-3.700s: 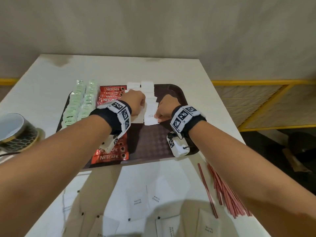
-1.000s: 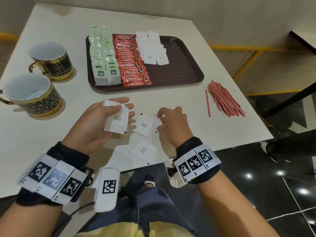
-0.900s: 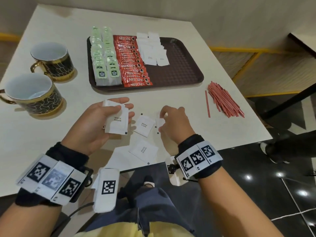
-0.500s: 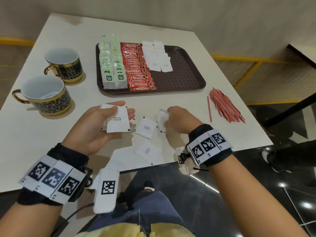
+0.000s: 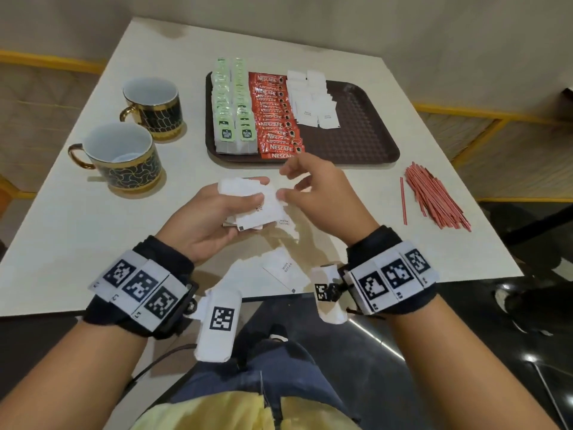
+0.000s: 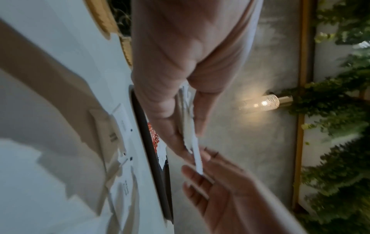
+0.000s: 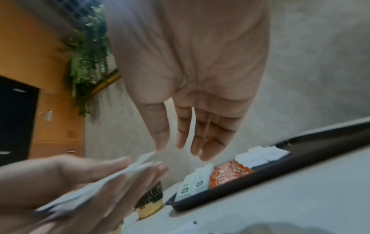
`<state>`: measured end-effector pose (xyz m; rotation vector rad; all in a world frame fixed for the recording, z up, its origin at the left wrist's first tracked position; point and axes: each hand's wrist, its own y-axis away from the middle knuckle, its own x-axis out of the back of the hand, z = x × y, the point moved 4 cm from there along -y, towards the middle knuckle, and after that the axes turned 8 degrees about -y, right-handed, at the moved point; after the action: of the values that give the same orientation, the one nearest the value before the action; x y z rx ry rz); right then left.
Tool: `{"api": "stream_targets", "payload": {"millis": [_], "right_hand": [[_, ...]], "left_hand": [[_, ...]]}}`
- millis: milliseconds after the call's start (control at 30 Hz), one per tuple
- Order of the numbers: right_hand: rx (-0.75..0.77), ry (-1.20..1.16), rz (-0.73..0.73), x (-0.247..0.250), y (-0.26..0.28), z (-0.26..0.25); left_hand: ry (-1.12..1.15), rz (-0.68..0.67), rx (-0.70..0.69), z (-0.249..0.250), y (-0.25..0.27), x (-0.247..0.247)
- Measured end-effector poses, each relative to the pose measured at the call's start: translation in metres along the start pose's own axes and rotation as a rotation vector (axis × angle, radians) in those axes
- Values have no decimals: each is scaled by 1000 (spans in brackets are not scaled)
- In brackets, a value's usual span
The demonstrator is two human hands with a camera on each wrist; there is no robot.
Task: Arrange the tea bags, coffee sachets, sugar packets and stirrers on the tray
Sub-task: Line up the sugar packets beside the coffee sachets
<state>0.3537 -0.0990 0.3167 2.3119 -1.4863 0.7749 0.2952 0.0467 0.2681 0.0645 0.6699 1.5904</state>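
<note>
My left hand [image 5: 260,190] grips a small stack of white sugar packets [image 5: 248,209] above the table's near edge. The open right hand [image 5: 283,183] hovers just to the right, its thumb at the top packet's edge. In the right wrist view the right hand's fingers [image 7: 202,142] are spread above the packet stack [image 7: 112,175]. The brown tray [image 5: 356,135] holds rows of green tea bags [image 5: 234,119], red coffee sachets [image 5: 276,119] and sugar packets [image 5: 313,100]. Red stirrers [image 5: 434,197] lie in a pile on the table right of the tray.
Loose sugar packets [image 5: 285,271] lie on the white table [image 5: 93,228] at its near edge. Two black-and-gold mugs [image 5: 152,107] [image 5: 121,156] stand left of the tray. The tray's right half is bare.
Both hands have left the tray and come back to the near edge. My right hand lifted a packet off the table, brought it to the left hand's stack and opened.
</note>
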Motion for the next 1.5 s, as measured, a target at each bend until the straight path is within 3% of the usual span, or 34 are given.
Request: {"api": "stream_targets", "payload": {"millis": [67,200,367,500,633,767,900,1000,1100,1300,1433,1500], "right_hand": [[-78,58,-48,0,-7,15],[-151,561,-406,-32,-17,38],[-165,648,-511,-44,-34,40],[-124,494,-487,-26,-44,14],[-26,5,-520,-34,-39,-38],[209,119,-423,-57,-45,-57],[211,57,-331,-52,-66,-42],[87,266,-529,-55,-68,-11],[129,658,-737,-73,-54,13],[417,898,-678,-82,-35,7],[464,1004,-631,-84,-26,3],[428,931,-562,-81,-33,3]], "left_hand": [[47,41,11,-2,1,11],[143,92,11,-2,3,29],[216,133,-9,-1,7,43],[249,214,-32,4,10,52],[219,178,-33,7,11,45],[293,6,-21,8,13,35],[384,106,-67,6,15,48],[441,174,-60,3,17,60],[463,246,-67,1,23,73],[483,286,-88,0,28,84],[470,281,-70,1,24,77],[464,265,-70,2,22,73]]}}
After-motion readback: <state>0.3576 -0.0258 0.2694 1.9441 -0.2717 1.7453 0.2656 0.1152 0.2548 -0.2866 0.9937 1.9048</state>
